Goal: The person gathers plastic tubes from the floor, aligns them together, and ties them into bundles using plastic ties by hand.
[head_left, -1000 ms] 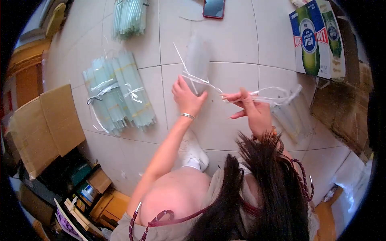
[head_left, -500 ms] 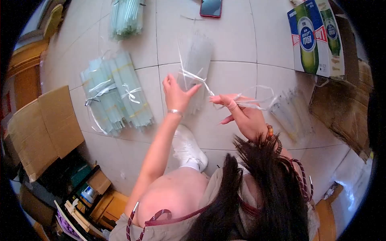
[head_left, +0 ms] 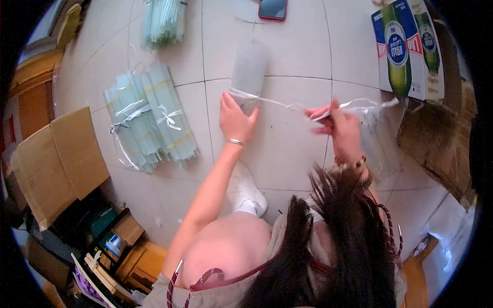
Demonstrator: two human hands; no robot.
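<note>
My left hand (head_left: 238, 120) is closed around the near part of a bundle of thin, clear plastic tubes (head_left: 250, 66), thumb on one side and fingers on the other. A white plastic string (head_left: 280, 104) circles the bundle just above that hand and stretches right to my right hand (head_left: 343, 131). The right hand pinches the string, its fingers somewhat blurred; a loose tail runs on to the right. Below the tail lies another pile of clear tubes (head_left: 377, 141), partly hidden by my right hand. Two tied bundles (head_left: 128, 120) (head_left: 169, 115) lie left of my left hand.
Another tube bundle (head_left: 163, 23) lies at the far left and a phone (head_left: 272, 8) at the top. A beer carton (head_left: 405, 51) stands at the right by flattened cardboard (head_left: 434, 138). An open cardboard box (head_left: 61, 159) is at the left. My white shoe (head_left: 245, 190) rests near the bundle.
My right hand has moved right and slightly up, drawing the string out longer and straighter. My left hand has shifted a little right and now closes around the bundle.
</note>
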